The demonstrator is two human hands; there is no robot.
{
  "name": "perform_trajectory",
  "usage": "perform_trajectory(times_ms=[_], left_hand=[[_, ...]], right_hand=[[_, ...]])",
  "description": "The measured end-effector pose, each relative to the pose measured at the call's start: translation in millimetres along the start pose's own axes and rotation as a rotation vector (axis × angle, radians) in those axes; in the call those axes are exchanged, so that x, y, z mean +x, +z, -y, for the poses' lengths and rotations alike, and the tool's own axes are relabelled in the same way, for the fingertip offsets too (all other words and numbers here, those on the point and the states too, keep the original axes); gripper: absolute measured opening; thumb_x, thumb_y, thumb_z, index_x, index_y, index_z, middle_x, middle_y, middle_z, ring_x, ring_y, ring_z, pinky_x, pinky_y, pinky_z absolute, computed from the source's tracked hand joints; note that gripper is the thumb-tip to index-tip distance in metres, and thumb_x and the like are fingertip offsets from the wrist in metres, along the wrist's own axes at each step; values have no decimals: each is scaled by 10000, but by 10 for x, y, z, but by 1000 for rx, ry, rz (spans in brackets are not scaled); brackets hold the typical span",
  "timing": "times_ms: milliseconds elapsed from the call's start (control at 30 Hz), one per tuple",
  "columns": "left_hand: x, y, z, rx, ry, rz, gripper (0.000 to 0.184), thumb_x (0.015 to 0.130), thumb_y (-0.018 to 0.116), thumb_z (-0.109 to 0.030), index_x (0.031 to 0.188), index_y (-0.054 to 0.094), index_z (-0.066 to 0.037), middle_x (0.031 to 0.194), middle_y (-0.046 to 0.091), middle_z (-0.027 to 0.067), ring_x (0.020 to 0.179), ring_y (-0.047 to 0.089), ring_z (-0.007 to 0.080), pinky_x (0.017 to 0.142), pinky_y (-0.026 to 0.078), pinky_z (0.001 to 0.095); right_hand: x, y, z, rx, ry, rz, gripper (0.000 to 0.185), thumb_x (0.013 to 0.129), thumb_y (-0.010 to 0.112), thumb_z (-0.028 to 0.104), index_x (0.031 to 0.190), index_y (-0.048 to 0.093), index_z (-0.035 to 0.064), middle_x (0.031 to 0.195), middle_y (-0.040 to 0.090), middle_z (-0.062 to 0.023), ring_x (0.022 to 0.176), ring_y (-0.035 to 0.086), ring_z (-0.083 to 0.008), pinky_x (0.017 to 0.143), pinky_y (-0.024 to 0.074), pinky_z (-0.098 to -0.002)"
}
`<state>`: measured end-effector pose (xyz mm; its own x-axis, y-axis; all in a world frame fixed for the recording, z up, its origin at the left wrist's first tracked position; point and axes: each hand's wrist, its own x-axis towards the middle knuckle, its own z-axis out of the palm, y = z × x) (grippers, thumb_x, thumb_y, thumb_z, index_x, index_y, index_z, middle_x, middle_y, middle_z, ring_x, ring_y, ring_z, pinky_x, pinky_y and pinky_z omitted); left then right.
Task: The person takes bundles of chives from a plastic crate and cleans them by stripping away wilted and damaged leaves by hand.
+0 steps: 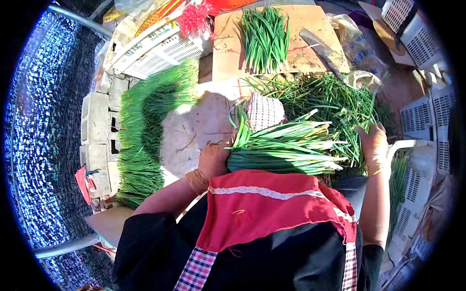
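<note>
My left hand (213, 160) is closed around the leafy end of a thick bunch of garlic chives (286, 150), which lies across my lap with its pale cut ends pointing right. Beyond the stems, my right hand (374, 145) is apart from the bunch, at the edge of a heap of loose chive leaves (320, 99). Its thumb and fingers look spread, and I see nothing held in it, though the leaves partly hide the fingertips. A checked cloth bundle (265, 111) sits just behind the bunch.
Another chive bunch (264, 41) and a long knife (320, 51) lie on a cardboard sheet (225, 60) ahead. Chive bundles stand in a row (141, 140) along concrete blocks (95, 114) at left. White plastic crates (417, 116) line the right side, near a curved pale handle (407, 144).
</note>
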<state>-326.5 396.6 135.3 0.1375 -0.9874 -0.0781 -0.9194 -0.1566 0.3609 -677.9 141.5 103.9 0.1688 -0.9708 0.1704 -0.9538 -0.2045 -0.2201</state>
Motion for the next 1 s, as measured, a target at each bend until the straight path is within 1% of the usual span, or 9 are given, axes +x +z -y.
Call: perform_trajectory(times_ms=[67, 100, 167, 300, 400, 567, 767, 867, 1000], left_hand=[[9, -6, -19, 5, 5, -1, 869, 557, 700, -345, 1297, 336, -72, 736, 576, 126, 675, 560, 347, 627, 416, 439], [14, -12, -32, 9, 9, -7, 881, 556, 702, -337, 1306, 321, -74, 717, 574, 130, 672, 560, 348, 615, 417, 449], [19, -32, -86, -12, -11, -61, 694, 590, 675, -293, 1202, 421, -87, 711, 586, 140, 658, 568, 357, 592, 432, 447], [6, -87, -102, 26, -12, -82, 579, 608, 647, -247, 1143, 489, -90, 684, 582, 140, 631, 564, 363, 554, 438, 449], [31, -97, -81, 15, 18, -39, 646, 606, 638, -230, 1205, 436, -94, 664, 564, 133, 628, 558, 356, 547, 432, 445], [74, -95, -108, 33, 35, -9, 873, 592, 668, -279, 1347, 255, -134, 665, 561, 150, 640, 563, 360, 579, 438, 444], [45, -121, -126, -20, 29, -42, 905, 581, 670, -261, 1357, 230, -108, 660, 558, 149, 631, 560, 360, 574, 435, 440], [58, -115, -125, -19, 4, -23, 909, 582, 666, -255, 1358, 223, -92, 651, 550, 147, 620, 555, 360, 568, 431, 439], [73, -82, -93, -14, 66, -57, 908, 584, 663, -257, 1357, 220, -79, 641, 538, 145, 614, 544, 360, 573, 424, 444]], right_hand=[[34, -36, 449, 777, 226, 517, 442, 692, 736, 256, 1000, 595, -28, 1196, 508, -168, 1117, 469, -224, 919, 366, -306], [-11, 284, 367, 600, -53, 485, 500, 700, 718, 356, 978, 594, -40, 1066, 591, -144, 968, 550, -206, 845, 413, -291], [-4, 380, 593, 1041, 145, 1000, 436, 707, 715, 318, 989, 603, 4, 934, 631, -126, 850, 580, -210, 781, 432, -290], [-43, 505, 640, 920, 3, 824, 241, 686, 666, 223, 867, 646, 67, 828, 633, -103, 809, 594, -240, 739, 453, -310], [-66, -128, 1003, 77, -561, 382, 211, 682, 657, 289, 757, 655, 92, 728, 627, -106, 723, 589, -283, 672, 459, -356], [-116, -842, 1570, 1360, -301, 1020, 125, 765, 621, 144, 798, 636, 24, 717, 633, -87, 620, 594, -161, 583, 460, -276], [418, -1221, 929, 1525, -207, 466, 206, 799, 601, 196, 901, 612, 19, 863, 635, -82, 793, 579, -141, 773, 443, -265], [718, -1057, 217, 970, -498, -122, 248, 825, 572, 206, 978, 595, 12, 1001, 608, -96, 939, 549, -157, 850, 412, -259], [791, -922, -233, 973, -120, -64, 325, 811, 587, 177, 1107, 561, 46, 1086, 585, -99, 1001, 543, -195, 902, 396, -327]])
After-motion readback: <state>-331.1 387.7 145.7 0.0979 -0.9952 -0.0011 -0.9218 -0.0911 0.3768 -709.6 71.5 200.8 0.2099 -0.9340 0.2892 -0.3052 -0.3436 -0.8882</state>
